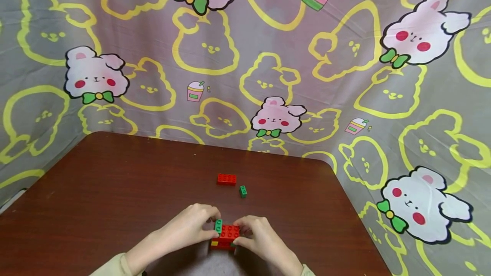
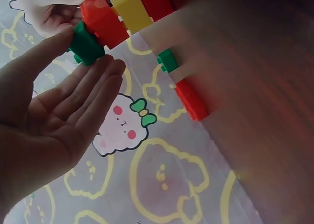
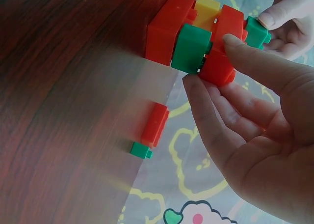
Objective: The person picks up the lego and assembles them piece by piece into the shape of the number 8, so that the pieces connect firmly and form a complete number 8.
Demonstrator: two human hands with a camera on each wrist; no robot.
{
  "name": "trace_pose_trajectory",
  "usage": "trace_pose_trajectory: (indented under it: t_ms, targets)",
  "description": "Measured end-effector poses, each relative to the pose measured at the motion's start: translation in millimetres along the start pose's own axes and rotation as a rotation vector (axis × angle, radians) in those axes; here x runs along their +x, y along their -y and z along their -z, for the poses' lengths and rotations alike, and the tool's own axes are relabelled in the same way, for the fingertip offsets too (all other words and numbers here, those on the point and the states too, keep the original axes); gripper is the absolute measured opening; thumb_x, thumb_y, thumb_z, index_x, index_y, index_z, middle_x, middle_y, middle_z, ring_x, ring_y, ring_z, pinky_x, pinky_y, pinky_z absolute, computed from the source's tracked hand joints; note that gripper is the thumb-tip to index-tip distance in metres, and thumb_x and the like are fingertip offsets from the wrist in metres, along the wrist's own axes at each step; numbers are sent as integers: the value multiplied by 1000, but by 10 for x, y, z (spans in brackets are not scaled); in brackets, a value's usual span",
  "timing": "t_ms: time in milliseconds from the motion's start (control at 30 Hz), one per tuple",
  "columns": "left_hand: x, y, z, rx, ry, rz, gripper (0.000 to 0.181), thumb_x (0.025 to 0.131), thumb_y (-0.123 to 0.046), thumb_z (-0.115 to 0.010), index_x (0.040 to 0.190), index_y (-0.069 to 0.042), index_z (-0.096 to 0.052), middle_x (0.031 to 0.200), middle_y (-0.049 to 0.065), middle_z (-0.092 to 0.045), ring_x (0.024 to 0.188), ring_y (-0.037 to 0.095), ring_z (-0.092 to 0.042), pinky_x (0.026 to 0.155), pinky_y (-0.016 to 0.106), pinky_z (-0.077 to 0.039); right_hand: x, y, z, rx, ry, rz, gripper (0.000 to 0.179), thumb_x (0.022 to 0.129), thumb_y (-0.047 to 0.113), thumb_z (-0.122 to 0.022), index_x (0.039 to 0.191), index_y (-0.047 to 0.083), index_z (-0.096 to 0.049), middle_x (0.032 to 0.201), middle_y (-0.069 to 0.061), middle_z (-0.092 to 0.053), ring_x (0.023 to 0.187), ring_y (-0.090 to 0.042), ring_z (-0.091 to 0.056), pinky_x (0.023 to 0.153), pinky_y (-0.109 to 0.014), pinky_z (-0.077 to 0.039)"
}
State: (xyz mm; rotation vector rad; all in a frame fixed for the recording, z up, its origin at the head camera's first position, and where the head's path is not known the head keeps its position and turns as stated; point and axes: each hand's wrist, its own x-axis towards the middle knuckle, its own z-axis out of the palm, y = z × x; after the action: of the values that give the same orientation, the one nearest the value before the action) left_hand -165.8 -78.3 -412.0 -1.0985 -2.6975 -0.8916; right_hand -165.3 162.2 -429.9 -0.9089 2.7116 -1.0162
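Observation:
A small stack of toy building bricks stands near the table's front edge. At its base is a red brick (image 3: 169, 30), with a yellow brick (image 3: 206, 13) and a green brick (image 3: 191, 48) side by side over it. Another red brick (image 1: 230, 231) lies across those two. My left hand (image 1: 191, 226) pinches a small green brick (image 1: 218, 226) between thumb and fingers at the left end of this upper red brick; whether it is fully seated cannot be told. Thumb and fingers of my right hand (image 1: 264, 237) grip the upper red brick's right end.
Farther back on the brown table (image 1: 126, 182) lie a loose red brick (image 1: 226, 179) and a small two-stud green brick (image 1: 243, 191). A grey cloth (image 1: 215, 118) printed with rabbits hangs behind the table and along its sides.

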Motion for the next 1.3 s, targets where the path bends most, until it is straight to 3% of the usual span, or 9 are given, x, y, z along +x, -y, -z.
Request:
trace_pose_trajectory:
  t_ms: [167,367,800,1300]
  targets:
    - [9,40,-27,-66,15,24,20,78,-18,-84,89,-15,-69,83,-7,-70,76,8,-64,67,17,-52,1,-2,0,-9,2,3,25,83,17,-80,104,7,-72,97,-5,-73,81,-7,-69,71,-16,-55]
    - [-7,41,-43,-103,-19,23,19,77,-18,-84,87,-16,-68,80,-9,-69,74,5,-62,65,17,-50,0,1,-3,-18,-8,16,24,82,16,-80,103,7,-72,96,-5,-73,80,-7,-69,70,-16,-55]
    - [-24,28,-71,-94,-61,25,19,76,-18,-85,85,-15,-69,79,-9,-71,71,3,-62,63,16,-50,-6,-2,-15,-27,-22,33,24,81,15,-81,102,6,-72,96,-5,-73,79,-4,-68,70,-17,-55]
    - [-11,71,-96,-127,-57,49,17,76,-16,-85,85,-12,-72,79,-5,-73,70,-2,-62,62,17,-52,-5,-24,-19,-25,-13,40,24,84,16,-79,104,5,-71,98,-7,-73,81,-7,-70,70,-17,-56]
